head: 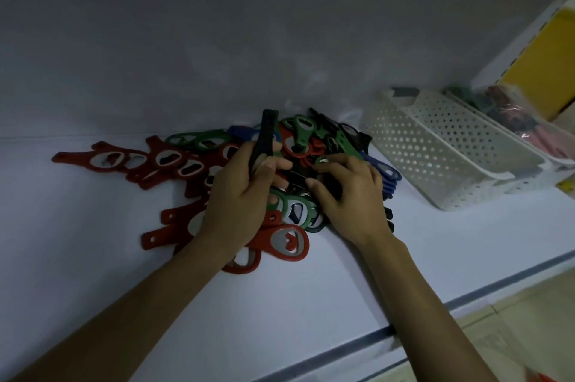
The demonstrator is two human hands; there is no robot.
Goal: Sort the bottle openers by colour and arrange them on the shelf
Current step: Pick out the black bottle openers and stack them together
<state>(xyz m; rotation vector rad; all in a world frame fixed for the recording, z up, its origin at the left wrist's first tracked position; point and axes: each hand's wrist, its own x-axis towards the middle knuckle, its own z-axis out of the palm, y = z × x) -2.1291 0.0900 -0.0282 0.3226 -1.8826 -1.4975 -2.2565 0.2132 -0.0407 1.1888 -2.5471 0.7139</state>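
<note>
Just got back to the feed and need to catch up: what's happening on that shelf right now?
A person is working through a mixed pile of bottle openers on the white shelf. The left hand grips a black bottle opener upright above the pile. The right hand has its fingers curled into the pile's middle; what it grips, if anything, is unclear. Red openers lie spread to the left, blue openers at the right edge. A white perforated basket stands further right.
</note>
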